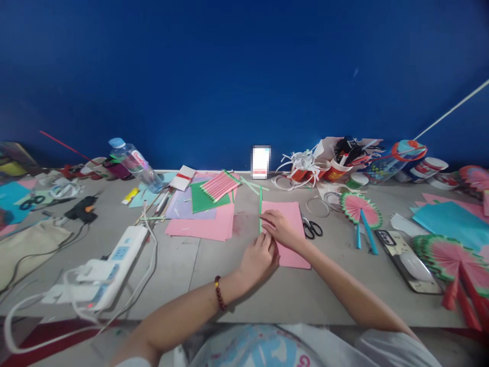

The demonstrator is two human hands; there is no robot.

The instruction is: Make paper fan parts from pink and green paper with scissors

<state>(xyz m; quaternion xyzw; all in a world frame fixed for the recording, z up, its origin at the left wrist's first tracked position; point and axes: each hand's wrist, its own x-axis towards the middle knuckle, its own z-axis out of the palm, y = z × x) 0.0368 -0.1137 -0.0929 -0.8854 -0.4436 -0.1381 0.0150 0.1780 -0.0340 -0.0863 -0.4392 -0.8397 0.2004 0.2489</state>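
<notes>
A pink sheet of paper point(292, 257) lies in front of me, with a narrow green strip point(261, 206) running along its left edge. My left hand point(257, 257) is at the lower part of that edge, fingers bent and close together on the paper; its thumb is hidden. Just above it, my right hand point(280, 227) rests flat on the sheet, fingers stretched left towards the green strip and partly touching the left hand's fingertips. Black-handled scissors point(313, 229) lie against the sheet's right side, their blades partly hidden.
Left are stacked coloured papers point(198, 229), a pleated pink piece point(221, 186), a water bottle point(137, 165) and a power strip point(124, 260) with cables. Right are watermelon-like paper fans point(362, 210), a phone point(395, 252) under a white mouse point(414, 266), and cups of tools point(336, 171).
</notes>
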